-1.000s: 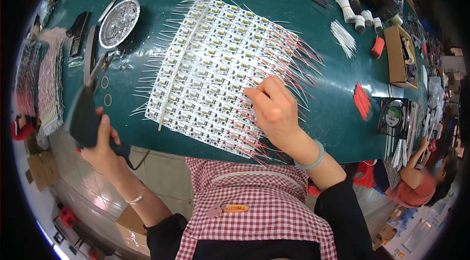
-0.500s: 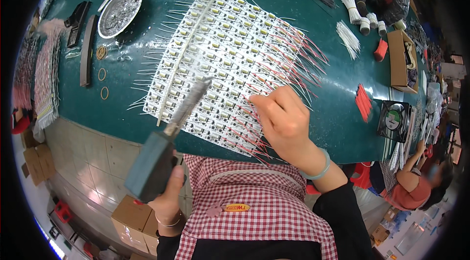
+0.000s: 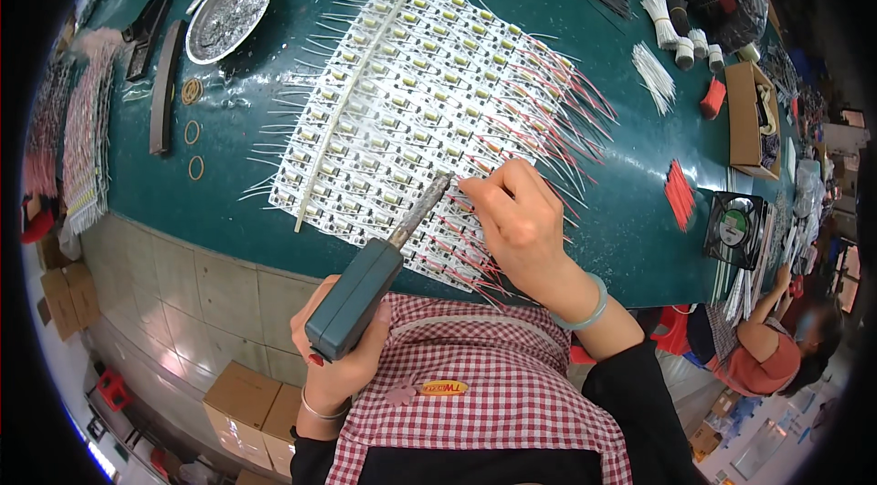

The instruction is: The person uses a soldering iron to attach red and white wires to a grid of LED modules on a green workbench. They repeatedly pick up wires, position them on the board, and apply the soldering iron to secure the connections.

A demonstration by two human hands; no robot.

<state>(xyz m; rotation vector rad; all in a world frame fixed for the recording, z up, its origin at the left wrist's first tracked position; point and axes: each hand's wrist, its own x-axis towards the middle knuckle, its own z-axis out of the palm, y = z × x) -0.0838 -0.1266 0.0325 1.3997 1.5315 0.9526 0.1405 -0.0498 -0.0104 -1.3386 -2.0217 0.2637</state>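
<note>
My left hand [image 3: 345, 339] is wrapped round the dark teal handle of a soldering iron [image 3: 356, 296]. Its thick grey tip points up and right over a panel of white circuit boards [image 3: 384, 120]. Thumb and forefinger of my right hand [image 3: 519, 220] are pinched together just right of that tip, low over the boards. They seem to hold a thin wire, mostly hidden by the fingers. Red wires [image 3: 571, 88] stick out along the panel's right side, and white wires [image 3: 274, 129] along its left. A pale strip [image 3: 352, 101] lies lengthwise across the panel.
At the back left stands a metal dish [image 3: 228, 17] of grey scraps, with rubber bands [image 3: 192, 132] nearby. Rightward lie a red wire bundle [image 3: 679, 195], white wire bundles [image 3: 653, 79], a small fan [image 3: 735, 227] and a cardboard box [image 3: 753, 120]. A co-worker [image 3: 767, 343] sits at far right.
The soldering iron has swung right and its tip has come down beside my right fingertips. My left hand moved right and up with it. My right hand stays pinched, shifted slightly left.
</note>
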